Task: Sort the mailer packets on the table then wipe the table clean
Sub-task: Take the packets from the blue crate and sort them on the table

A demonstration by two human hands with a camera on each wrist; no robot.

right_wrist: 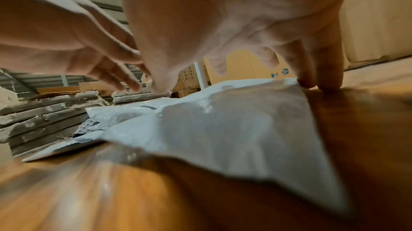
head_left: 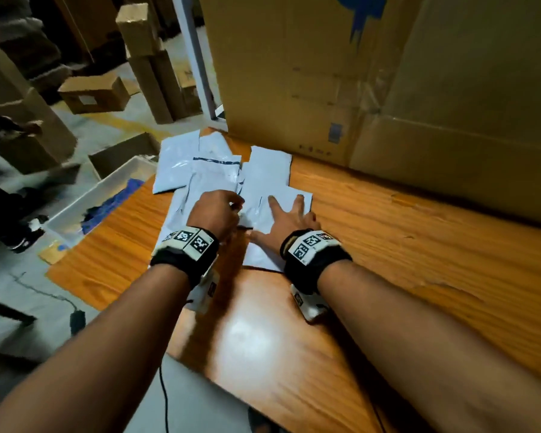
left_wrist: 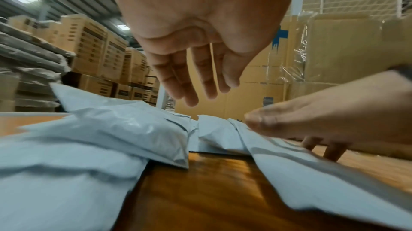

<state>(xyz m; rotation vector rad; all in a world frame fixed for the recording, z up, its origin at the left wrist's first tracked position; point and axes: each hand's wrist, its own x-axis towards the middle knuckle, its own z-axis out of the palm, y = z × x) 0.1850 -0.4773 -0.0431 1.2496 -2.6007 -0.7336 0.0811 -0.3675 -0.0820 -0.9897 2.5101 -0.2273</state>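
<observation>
Right hand point(head_left: 286, 218) is pressing flat, fingers spread, on the nearest packet point(head_left: 274, 207), likely pinning it. Left hand point(head_left: 214, 210) is hovering, fingers loose, holding nothing, over packets point(head_left: 200, 170) lying scattered across the table point(head_left: 388, 245).

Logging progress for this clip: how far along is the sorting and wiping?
Early. The white plastic mailer packets lie overlapping on the orange wooden table, unsorted. The right hand presses one flat; the left hand hovers over the pile. Wiping not begun; no cloth in either hand.
</observation>
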